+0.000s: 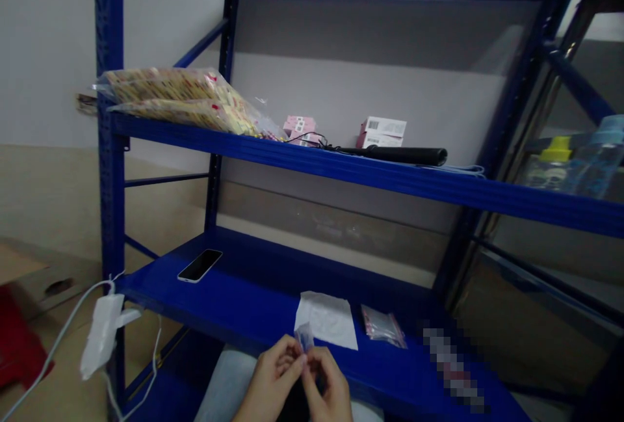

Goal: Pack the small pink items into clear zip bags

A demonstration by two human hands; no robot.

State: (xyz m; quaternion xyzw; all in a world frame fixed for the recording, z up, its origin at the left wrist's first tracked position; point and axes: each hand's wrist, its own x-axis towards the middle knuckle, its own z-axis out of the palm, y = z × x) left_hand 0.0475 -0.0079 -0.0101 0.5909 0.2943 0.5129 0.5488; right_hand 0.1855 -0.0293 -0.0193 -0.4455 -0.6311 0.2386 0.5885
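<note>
My left hand [270, 383] and my right hand [329, 386] come together low in the view, above the front of the lower blue steel shelf [258, 305]. A small clear packet [305, 337] with blue inside stands up from between the fingertips of both hands. Just behind it, a white sheet of paper [329, 321] lies on the shelf, partly hidden by the packet. To the right is a small plastic bag with red edging [383, 326]. A black smartphone [199, 265] lies face up further left. Part of what lies below my hands is hidden.
A pixelated blurred item [453, 367] lies on the lower shelf's right. The upper blue shelf [341, 162] holds plastic-wrapped packs, pink and white boxes, a black rod and a cable. A white adapter [101, 336] hangs at the left upright, with cords.
</note>
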